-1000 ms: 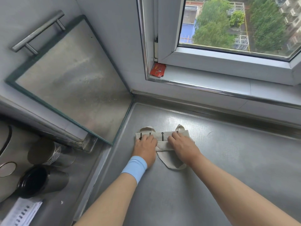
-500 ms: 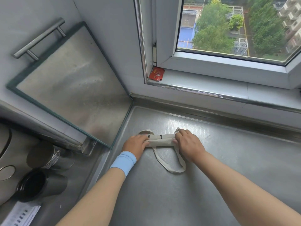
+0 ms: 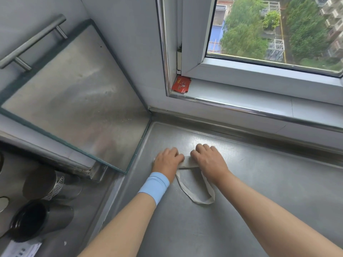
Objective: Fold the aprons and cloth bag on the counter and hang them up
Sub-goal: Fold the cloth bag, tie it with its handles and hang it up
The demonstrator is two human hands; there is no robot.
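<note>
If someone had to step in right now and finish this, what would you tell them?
Left hand and right hand both press flat on the cloth bag, palms down, fingers curled over it.
The bag lies on the steel counter below the window, folded into a narrow bundle mostly hidden under the hands. Its strap loops loose toward the person.
Done: bag nearly folded.
Left: tuck the strap, hang the bag. No aprons in view.

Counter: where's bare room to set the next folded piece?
Free: counter right of the right hand, up to the window ledge; also the near strip below the bag strap. Crowded: left, past the glass panel, metal cups.
</note>
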